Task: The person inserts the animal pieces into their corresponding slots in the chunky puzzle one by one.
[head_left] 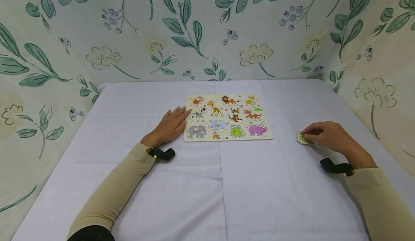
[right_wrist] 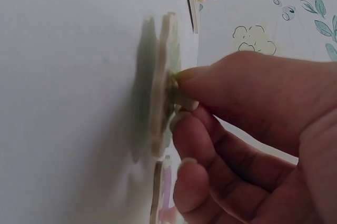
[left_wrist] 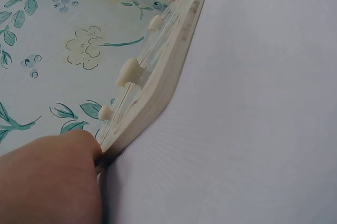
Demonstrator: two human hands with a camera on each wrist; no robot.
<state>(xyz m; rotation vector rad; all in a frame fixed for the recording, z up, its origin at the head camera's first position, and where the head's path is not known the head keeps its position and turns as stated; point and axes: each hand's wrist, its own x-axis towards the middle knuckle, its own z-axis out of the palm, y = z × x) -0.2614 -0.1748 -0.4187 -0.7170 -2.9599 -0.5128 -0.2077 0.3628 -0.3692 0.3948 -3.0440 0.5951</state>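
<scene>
A wooden animal peg puzzle board (head_left: 227, 139) lies flat on the white-covered table. My left hand (head_left: 172, 124) rests at its left edge, fingers extended; in the left wrist view, part of that hand (left_wrist: 52, 176) meets the board's corner, and several pale knobs (left_wrist: 130, 72) stand up from the board. Well right of the board, my right hand (head_left: 332, 136) pinches a green puzzle piece (head_left: 301, 138). Seen from the right wrist, thumb and fingers grip the knob (right_wrist: 185, 99) of this piece (right_wrist: 158, 92), which casts a shadow on the cloth. The fingers hide much of its picture.
A second piece with purple and pink colouring (right_wrist: 165, 192) shows below the held one in the right wrist view. White cloth (head_left: 162, 197) with creases covers the table. Leaf-patterned fabric (head_left: 201, 28) stands behind and at both sides.
</scene>
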